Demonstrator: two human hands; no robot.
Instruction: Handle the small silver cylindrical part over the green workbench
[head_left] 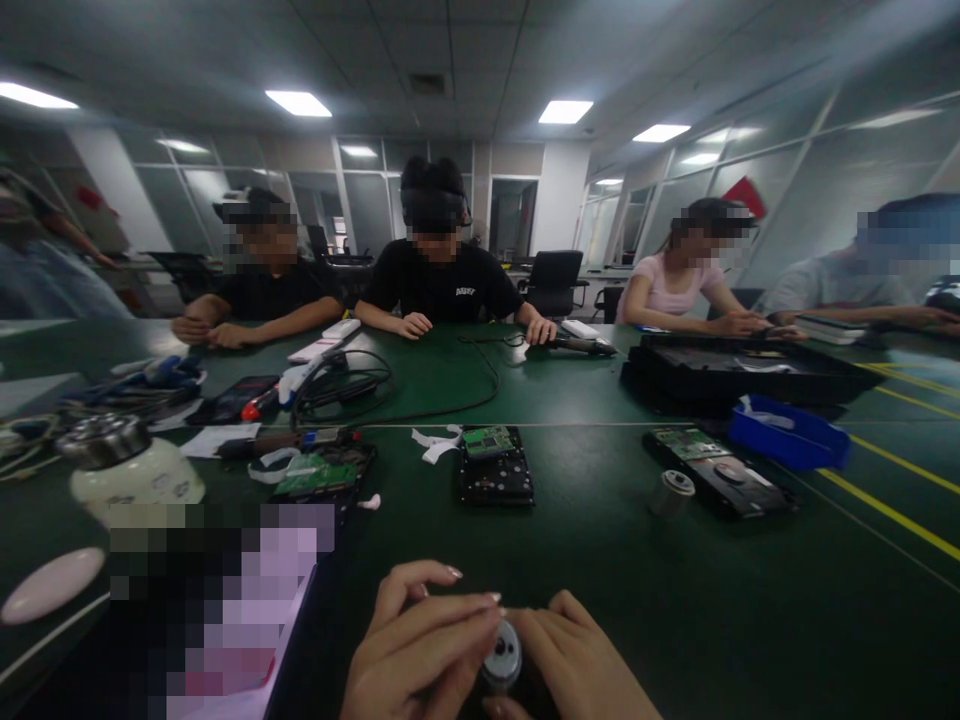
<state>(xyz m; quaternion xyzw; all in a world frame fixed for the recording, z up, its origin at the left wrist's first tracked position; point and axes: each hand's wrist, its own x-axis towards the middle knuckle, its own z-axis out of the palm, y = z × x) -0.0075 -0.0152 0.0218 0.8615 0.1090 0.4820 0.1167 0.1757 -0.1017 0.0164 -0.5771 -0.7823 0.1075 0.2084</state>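
Landmark: the black unit with a green circuit board. The small metal cylinder is on the near side of it, end face up, between the two hands. The left hand is closed on the cylinder, its fingertips gathered at the top and side. The right hand is bent against the opposite side; its underside is hidden, so whether it clamps or merely steadies cannot be told. The hands meet at the cylinder. Right of the landmark stands a similar metal can (apparently the same type), just beside an opened drive-like unit. Assessment: the cylinder should prove rigid, fairly dense for its size and somewhat slippery; best held by its side wall, fingertips opposed, keeping off the end face.
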